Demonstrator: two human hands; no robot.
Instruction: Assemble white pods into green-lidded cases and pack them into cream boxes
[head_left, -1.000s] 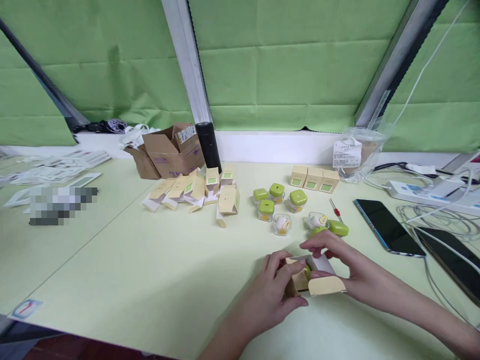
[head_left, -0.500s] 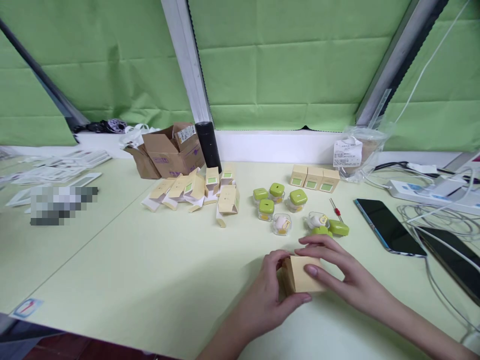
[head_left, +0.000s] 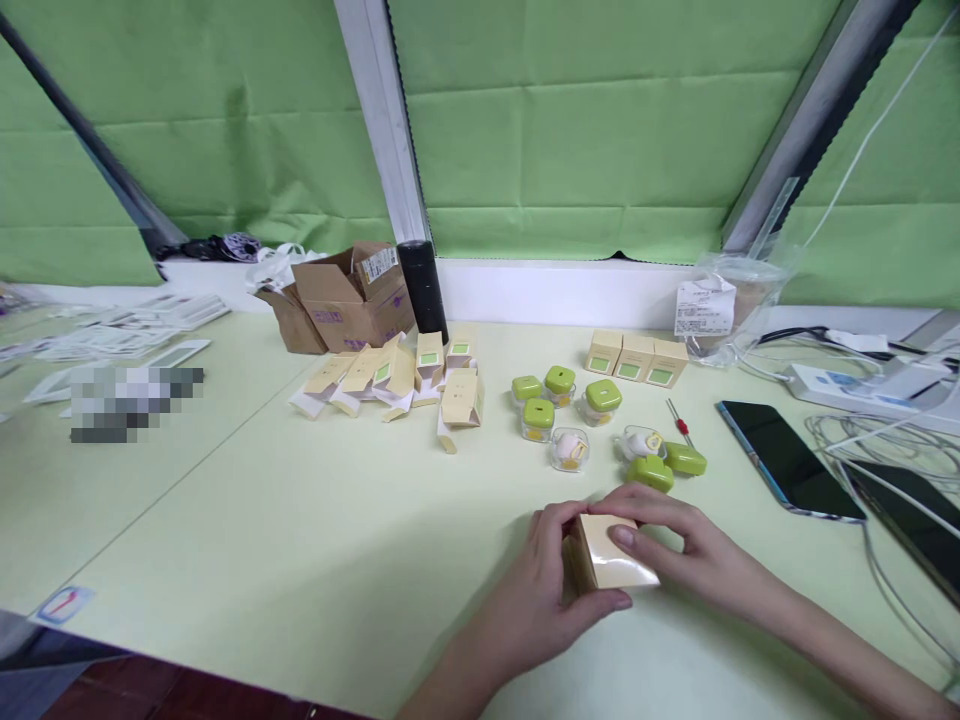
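A small cream cardboard box (head_left: 611,555) is held low over the table's front right part. My left hand (head_left: 544,590) wraps its left side, thumb along the lower edge and fingers behind. From the right, my right hand (head_left: 682,545) grips it too, thumb on the top face and fingers at the far edge. Beyond the hands lie small clear containers with green lids (head_left: 538,415), two lidless clear containers (head_left: 570,450) with something pale inside, and loose green lids (head_left: 649,473). What the held box contains is hidden.
Three closed cream boxes (head_left: 636,358) stand in a row behind. Several opened boxes (head_left: 390,372) lie left of centre, before a brown carton (head_left: 352,300) and a black cylinder (head_left: 422,288). A red-handled screwdriver (head_left: 682,425), phone (head_left: 787,460), cables and power strip (head_left: 847,390) are on the right.
My right fingers have lowered and closed onto the box's far edge. The box's top face now catches the light. The whole view has shifted slightly.
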